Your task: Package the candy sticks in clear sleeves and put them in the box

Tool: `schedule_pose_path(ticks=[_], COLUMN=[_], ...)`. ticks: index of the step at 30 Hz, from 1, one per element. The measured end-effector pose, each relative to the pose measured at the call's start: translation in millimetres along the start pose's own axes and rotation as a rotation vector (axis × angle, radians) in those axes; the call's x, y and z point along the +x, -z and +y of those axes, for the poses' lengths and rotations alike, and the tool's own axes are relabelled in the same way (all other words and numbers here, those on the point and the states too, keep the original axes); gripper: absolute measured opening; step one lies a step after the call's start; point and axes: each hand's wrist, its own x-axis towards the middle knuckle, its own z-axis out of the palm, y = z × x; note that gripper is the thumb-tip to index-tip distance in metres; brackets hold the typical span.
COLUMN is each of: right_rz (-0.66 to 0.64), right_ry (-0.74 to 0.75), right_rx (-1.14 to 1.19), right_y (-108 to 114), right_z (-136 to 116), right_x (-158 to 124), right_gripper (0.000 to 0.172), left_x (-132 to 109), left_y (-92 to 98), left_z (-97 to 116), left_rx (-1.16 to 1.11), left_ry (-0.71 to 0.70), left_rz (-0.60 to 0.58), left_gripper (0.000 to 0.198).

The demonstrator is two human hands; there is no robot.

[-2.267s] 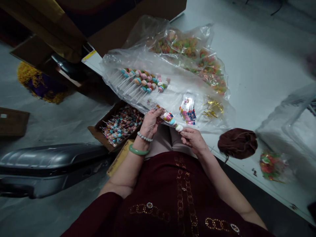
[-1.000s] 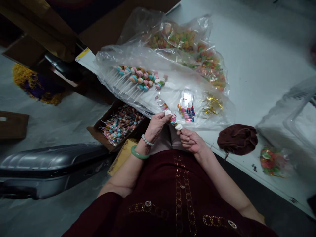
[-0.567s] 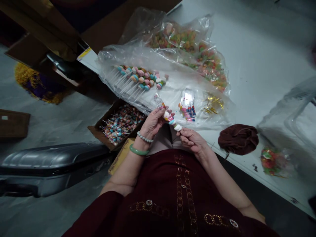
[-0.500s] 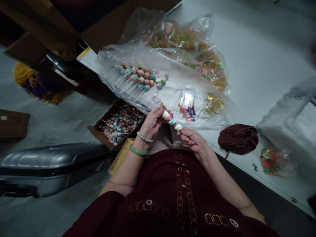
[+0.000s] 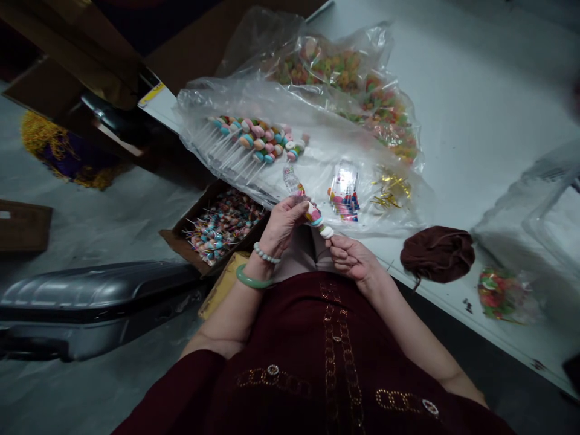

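A candy skewer (image 5: 325,231) with white, blue and pink pieces lies between my hands, over my lap at the table's edge. My left hand (image 5: 286,222) pinches a clear printed plastic sleeve (image 5: 292,179) that covers the skewer's upper part. With bent fingers, my right hand (image 5: 351,256) grips the skewer's lower end, just below the white piece; the stick itself is hidden by the fingers. Beyond them, a pile of candy skewers (image 5: 260,139) rests on a plastic sheet, beside a stack of printed sleeves (image 5: 344,192) and gold twist ties (image 5: 393,192).
Clear bags of gummy candy (image 5: 335,69) lie at the back of the white table (image 5: 457,84). Left of my legs stands a cardboard box (image 5: 174,241) full of wrapped skewers. A brown cloth bundle (image 5: 437,254) sits on the right. A grey suitcase (image 5: 99,290) lies at lower left.
The sleeve has slid down further over the candy, covering more of it. My left hand has shifted slightly toward my right hand, which stays nearly in place.
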Motion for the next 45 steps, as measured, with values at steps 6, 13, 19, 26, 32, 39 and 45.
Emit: schedule_pose_path(ticks=[6,13,19,26,32,39,45], right_rz=[0.455,0.667,0.406,0.209,-0.085,0.258,0.567], right_ry=[0.441,0.749,0.443,0.305,-0.016,0.329,0.625], right_rx=[-0.544,-0.958,-0.354,-0.201,0.038,-0.229,-0.641], right_y=[-8,-10,-15,-12,1,-9,-17], right_z=[13,14,9,6,1,9,10], right_x=[2,2,10,7,10,10,5], right_gripper=[0.020,0.019,0.025,0.019,0.015,0.018,0.023], left_x=[-2,-6,-7,2,-7,-4,-3], left_y=[-8.6,-20.0,-24.9,-15.6,-32.2,-32.2,-33.9], left_z=[-19,-23,-22,-2,-18,-27,-27], left_rx=[0.014,-0.060,-0.123,-0.275,-0.289,-0.347,-0.376], left_ry=[-0.055,0.043,0.132,0.140,0.128,0.168,0.147], left_rz=[0.007,0.002,-0.010,-0.071,-0.051,0.024,0.035], left_gripper=[0.031,0.035,0.033,0.032,0.030,0.031,0.031])
